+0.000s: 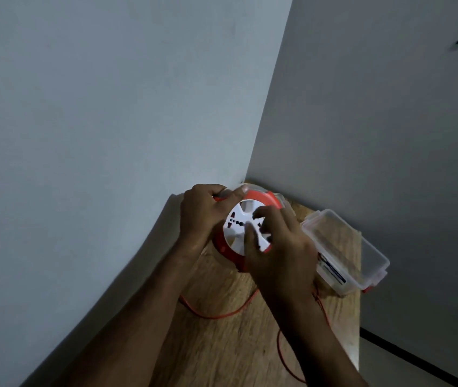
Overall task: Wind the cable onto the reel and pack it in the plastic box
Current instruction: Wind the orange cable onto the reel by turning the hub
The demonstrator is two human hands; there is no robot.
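Note:
A round orange reel (264,197) with a white socket face (237,222) is held tilted above the wooden table (222,344). My left hand (202,210) grips the reel's left rim. My right hand (278,247) lies on the white face, fingers spread over it and blurred. An orange cable (216,315) trails loose from under the reel across the table and runs on toward the near edge. A clear plastic box (345,247) with a red latch stands at the right, beside the reel; its lid looks closed.
The table sits in a corner between two grey walls (110,135). Its right edge (359,317) drops to a grey floor with a dark line. Something transparent shows behind the reel near the corner.

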